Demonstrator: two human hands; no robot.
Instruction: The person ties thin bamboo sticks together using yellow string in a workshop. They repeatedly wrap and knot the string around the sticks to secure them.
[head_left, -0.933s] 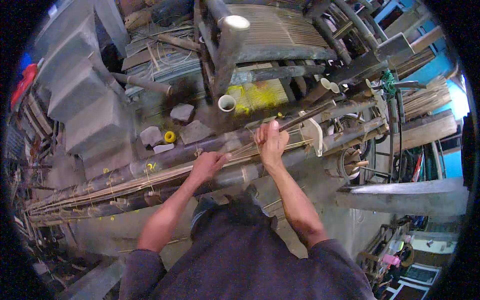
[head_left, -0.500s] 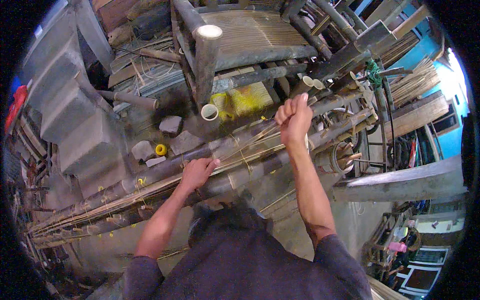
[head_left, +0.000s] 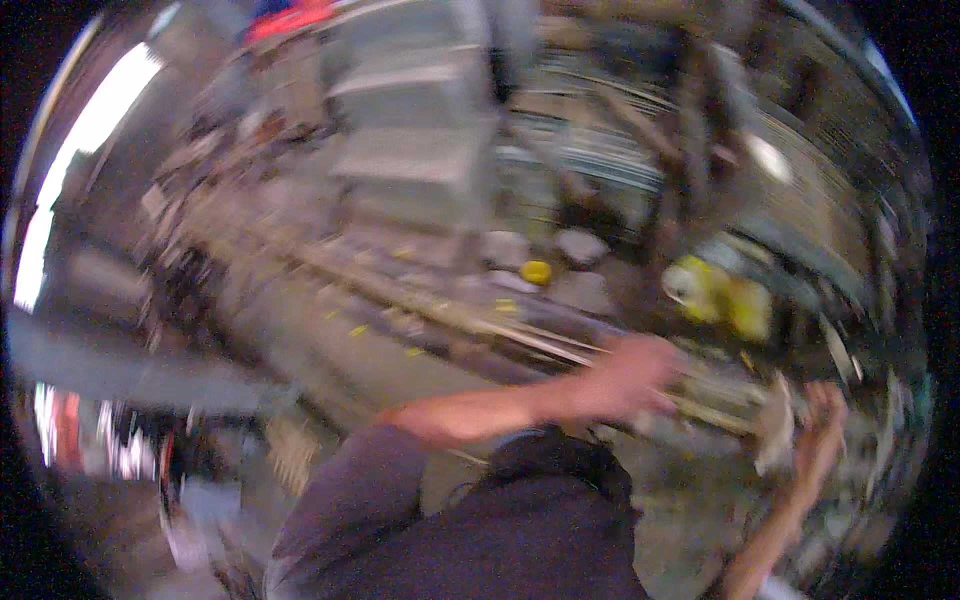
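A long bundle of thin bamboo strips [head_left: 440, 310] lies along a dark bamboo pole frame that crosses in front of me. My left hand [head_left: 635, 380] is over the right part of the strips, its fingers smeared by motion. Whether it grips any strip I cannot make out. Farther right, my right hand [head_left: 822, 405] is raised beside the frame's right end, also blurred. Next to it is a pale upright shape [head_left: 775, 428] too smeared to name. Yellow ties [head_left: 507, 306] show along the frame.
Concrete steps [head_left: 405, 155] rise beyond the frame. A yellow roll [head_left: 536, 272] sits among pale stones [head_left: 580, 246]. Toward the right are a yellow-stained block [head_left: 745, 305] and a bamboo seat [head_left: 815, 190] with a thick post.
My view has swung left, so the scene shifts rightward and blurs. My left arm now reaches across to the right along the strips; my right hand appears farther right and lower.
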